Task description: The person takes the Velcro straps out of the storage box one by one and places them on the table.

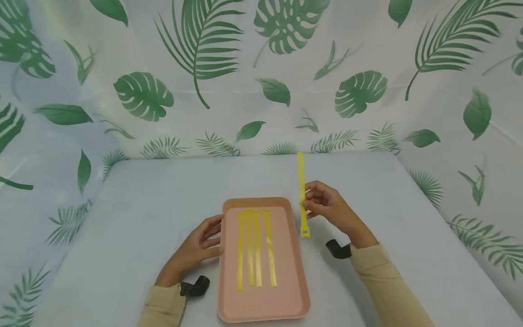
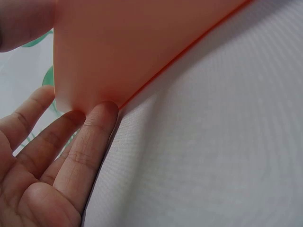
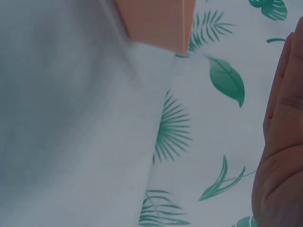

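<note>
My right hand (image 1: 333,206) pinches a yellow hook-and-loop cable tie (image 1: 301,177) between thumb and fingers, just right of the tray's far end. The tie hangs upright in the head view, slotted head downward. Several similar yellow ties (image 1: 257,254) lie lengthwise, side by side, in the pink tray (image 1: 282,306). Against the tray's left side rests my left hand (image 1: 198,243), its fingertips and thumb touching the outer wall. The left wrist view shows those fingers (image 2: 85,151) fairly straight against the tray wall (image 2: 118,47). In the right wrist view, the held tie is out of sight.
A pale cloth covers the table (image 1: 163,190). Behind it and at both sides hangs a white sheet (image 1: 310,100) printed with green leaves. Each wrist wears a black camera mount, one by the left sleeve (image 1: 163,306) and one by the right sleeve (image 1: 380,268).
</note>
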Demonstrator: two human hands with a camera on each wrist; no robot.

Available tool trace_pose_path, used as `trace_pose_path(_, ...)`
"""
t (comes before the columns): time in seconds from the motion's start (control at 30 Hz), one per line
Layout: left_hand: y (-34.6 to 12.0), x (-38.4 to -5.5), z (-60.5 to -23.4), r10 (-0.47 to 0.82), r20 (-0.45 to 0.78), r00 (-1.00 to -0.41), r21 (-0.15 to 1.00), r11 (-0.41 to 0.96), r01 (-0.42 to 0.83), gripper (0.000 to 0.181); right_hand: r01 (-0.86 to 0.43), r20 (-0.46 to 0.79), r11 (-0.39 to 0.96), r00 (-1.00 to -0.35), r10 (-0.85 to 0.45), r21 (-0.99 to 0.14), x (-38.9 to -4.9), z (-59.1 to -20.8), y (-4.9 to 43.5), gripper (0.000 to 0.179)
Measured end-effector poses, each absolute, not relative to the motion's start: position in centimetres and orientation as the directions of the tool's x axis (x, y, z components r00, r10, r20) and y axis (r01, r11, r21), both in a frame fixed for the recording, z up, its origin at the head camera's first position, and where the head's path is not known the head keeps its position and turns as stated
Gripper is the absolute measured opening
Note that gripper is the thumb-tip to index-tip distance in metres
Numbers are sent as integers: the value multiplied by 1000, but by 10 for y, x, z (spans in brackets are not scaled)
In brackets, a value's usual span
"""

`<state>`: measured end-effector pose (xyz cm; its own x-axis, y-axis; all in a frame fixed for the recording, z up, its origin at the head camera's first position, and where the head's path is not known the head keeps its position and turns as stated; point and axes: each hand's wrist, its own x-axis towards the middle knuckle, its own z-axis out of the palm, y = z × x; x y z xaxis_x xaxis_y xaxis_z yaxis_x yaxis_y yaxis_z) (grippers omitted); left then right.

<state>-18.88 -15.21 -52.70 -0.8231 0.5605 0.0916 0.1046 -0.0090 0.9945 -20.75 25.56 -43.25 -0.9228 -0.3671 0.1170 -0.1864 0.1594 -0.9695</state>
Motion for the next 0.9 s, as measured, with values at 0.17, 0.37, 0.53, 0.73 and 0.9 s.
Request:
trace_pose_path(0.17, -153, -190, -528, 561, 124, -818, 990, -18, 137, 84, -133, 56, 197, -934, -352, -971, -207, -436, 264, 32)
trace_pose_path(0.37, -154, -189, -527, 557, 142, -818, 988, -22, 156, 82, -38, -50, 234, -932, -359, -972, -206, -447, 269, 37)
trace_pose_path(0.53, -154, -189, -527, 556, 148, -818, 986, -18, 166, 82, 14, -122, 276, -918, -377, -961, -205, -456, 273, 37)
trace_pose_path(0.73, -152, -189, -527, 554, 145, -820, 986, -16, 164, 82, 59, -183, 319, -909, -374, -946, -203, -461, 281, 39)
trace_pose_path(0.9, -150, -189, -526, 556, 143, -819, 987, -24, 156, 83, 88, -206, 309, -904, -374, -947, -204, -465, 286, 39)
